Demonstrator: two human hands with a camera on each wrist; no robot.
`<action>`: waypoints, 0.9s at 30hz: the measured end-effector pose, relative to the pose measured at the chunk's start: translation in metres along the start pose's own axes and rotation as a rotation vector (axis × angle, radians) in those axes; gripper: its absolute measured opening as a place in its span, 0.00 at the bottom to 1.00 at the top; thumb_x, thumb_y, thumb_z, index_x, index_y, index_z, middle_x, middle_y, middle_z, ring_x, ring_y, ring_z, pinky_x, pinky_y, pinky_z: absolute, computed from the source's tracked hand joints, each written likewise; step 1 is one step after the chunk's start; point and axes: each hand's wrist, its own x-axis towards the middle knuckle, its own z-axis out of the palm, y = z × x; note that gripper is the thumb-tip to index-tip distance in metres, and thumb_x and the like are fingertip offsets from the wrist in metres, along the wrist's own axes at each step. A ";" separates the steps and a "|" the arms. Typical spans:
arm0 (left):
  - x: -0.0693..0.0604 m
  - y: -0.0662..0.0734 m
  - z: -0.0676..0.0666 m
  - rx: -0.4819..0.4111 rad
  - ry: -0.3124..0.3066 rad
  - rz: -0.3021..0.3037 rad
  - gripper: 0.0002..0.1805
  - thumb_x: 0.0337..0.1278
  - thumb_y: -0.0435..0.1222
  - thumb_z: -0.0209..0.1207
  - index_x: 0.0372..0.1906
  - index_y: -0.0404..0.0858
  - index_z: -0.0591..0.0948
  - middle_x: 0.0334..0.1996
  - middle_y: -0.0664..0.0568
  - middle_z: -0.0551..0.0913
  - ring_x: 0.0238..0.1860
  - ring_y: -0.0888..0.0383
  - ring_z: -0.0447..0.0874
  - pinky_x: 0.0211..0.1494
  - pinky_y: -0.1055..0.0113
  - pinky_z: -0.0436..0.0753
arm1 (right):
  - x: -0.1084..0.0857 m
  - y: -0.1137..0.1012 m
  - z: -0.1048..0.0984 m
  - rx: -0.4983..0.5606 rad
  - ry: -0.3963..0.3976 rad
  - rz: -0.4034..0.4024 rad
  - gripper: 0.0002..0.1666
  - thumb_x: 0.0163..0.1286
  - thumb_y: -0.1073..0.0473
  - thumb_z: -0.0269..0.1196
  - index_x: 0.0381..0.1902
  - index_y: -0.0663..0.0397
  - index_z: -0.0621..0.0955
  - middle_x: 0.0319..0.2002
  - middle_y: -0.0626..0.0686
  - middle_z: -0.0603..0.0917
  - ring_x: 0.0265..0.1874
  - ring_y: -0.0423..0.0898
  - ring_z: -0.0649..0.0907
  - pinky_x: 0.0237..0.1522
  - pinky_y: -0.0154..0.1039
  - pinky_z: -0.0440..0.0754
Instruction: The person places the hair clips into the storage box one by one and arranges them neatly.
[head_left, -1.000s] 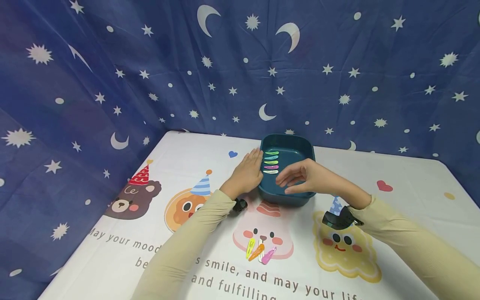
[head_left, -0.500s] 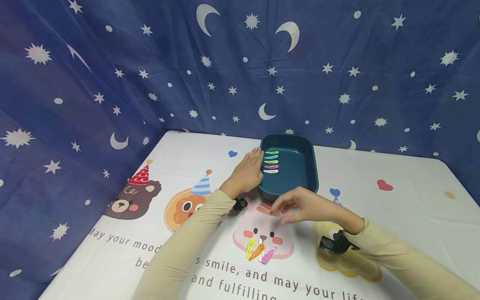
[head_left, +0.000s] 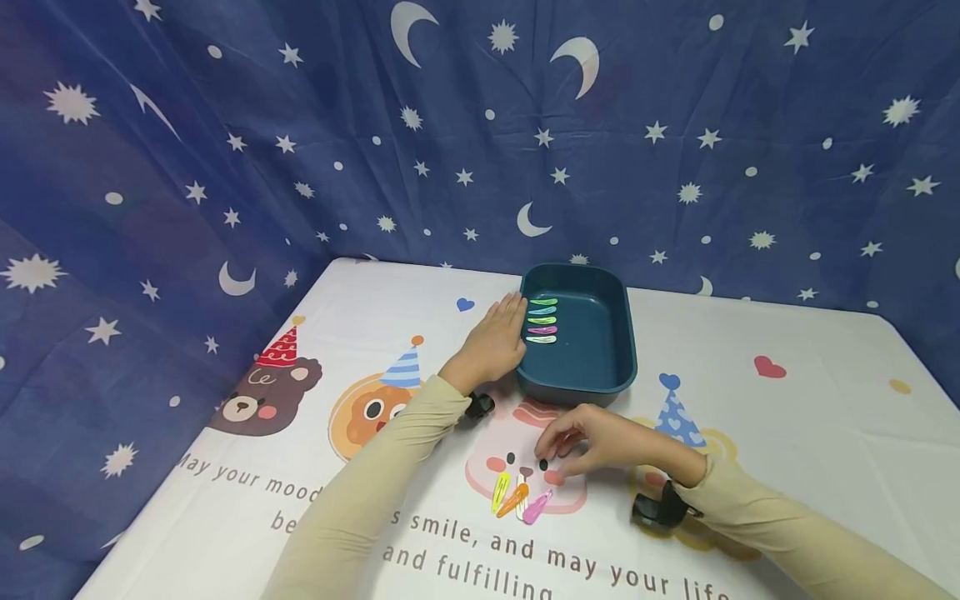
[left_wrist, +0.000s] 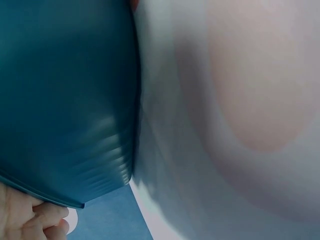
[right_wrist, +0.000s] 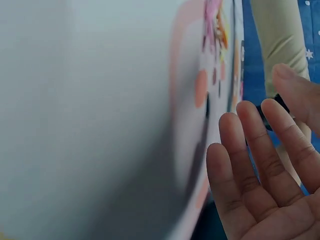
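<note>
A dark teal plastic bin (head_left: 592, 358) stands on the table, and my left hand (head_left: 493, 342) rests along its left rim. Inside, by the left wall, several snap hair clips (head_left: 542, 320) lie in a column: green, blue, yellow-green, pink and white. Above the table in front of the bin hovers my right hand (head_left: 592, 439), fingers loosely bent and holding nothing. Just left of and below its fingertips lies a small fan of clips: a yellow hair clip (head_left: 500, 492), an orange hair clip (head_left: 513, 501), a partly covered white hair clip (head_left: 521, 507) and a pink hair clip (head_left: 537, 507).
A white tablecloth (head_left: 810, 433) printed with cartoon animals and lettering covers the table. Behind and to the left hangs a blue curtain (head_left: 450, 125) with moons and stars. A black wrist camera (head_left: 657, 508) sits under the right forearm.
My right hand has moved from over the bin toward the near side, coming close to the fan of clips on the cloth. My left hand has stayed at the bin's left rim.
</note>
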 end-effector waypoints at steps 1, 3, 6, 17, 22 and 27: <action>0.000 0.000 0.000 0.000 0.002 0.000 0.34 0.65 0.38 0.40 0.73 0.30 0.47 0.75 0.41 0.45 0.77 0.51 0.38 0.78 0.59 0.43 | 0.000 0.001 0.001 -0.003 -0.001 0.005 0.17 0.54 0.59 0.70 0.42 0.59 0.83 0.40 0.55 0.87 0.38 0.47 0.85 0.45 0.35 0.84; 0.000 0.000 0.000 -0.001 0.004 -0.001 0.34 0.65 0.38 0.40 0.73 0.30 0.47 0.75 0.41 0.45 0.77 0.50 0.39 0.78 0.59 0.43 | 0.001 0.002 0.003 -0.014 -0.003 0.012 0.17 0.54 0.58 0.70 0.41 0.58 0.84 0.40 0.54 0.87 0.38 0.45 0.85 0.45 0.35 0.84; 0.000 0.000 0.000 -0.011 0.004 -0.009 0.35 0.65 0.38 0.40 0.73 0.30 0.47 0.75 0.42 0.45 0.77 0.51 0.39 0.78 0.59 0.43 | 0.001 0.004 0.004 -0.036 -0.003 0.015 0.16 0.54 0.59 0.70 0.41 0.57 0.84 0.39 0.52 0.87 0.37 0.43 0.84 0.45 0.34 0.83; 0.000 0.001 -0.001 -0.009 -0.001 -0.018 0.35 0.65 0.38 0.38 0.73 0.31 0.45 0.75 0.42 0.44 0.77 0.50 0.39 0.78 0.60 0.42 | 0.004 0.006 0.009 -0.113 -0.015 -0.005 0.15 0.51 0.63 0.71 0.40 0.53 0.84 0.36 0.47 0.86 0.33 0.35 0.80 0.39 0.29 0.81; 0.000 0.001 0.000 -0.011 -0.003 -0.017 0.34 0.66 0.38 0.38 0.73 0.31 0.46 0.75 0.43 0.44 0.77 0.50 0.39 0.78 0.60 0.42 | 0.007 0.006 0.012 -0.156 -0.023 -0.035 0.15 0.50 0.65 0.71 0.38 0.51 0.85 0.37 0.46 0.86 0.32 0.36 0.79 0.37 0.29 0.80; -0.001 0.001 0.000 -0.020 0.000 -0.015 0.34 0.66 0.38 0.39 0.73 0.31 0.46 0.75 0.43 0.44 0.77 0.50 0.39 0.78 0.60 0.42 | 0.009 0.005 0.015 -0.200 -0.026 -0.020 0.13 0.49 0.66 0.71 0.35 0.49 0.86 0.33 0.44 0.84 0.29 0.33 0.76 0.34 0.27 0.78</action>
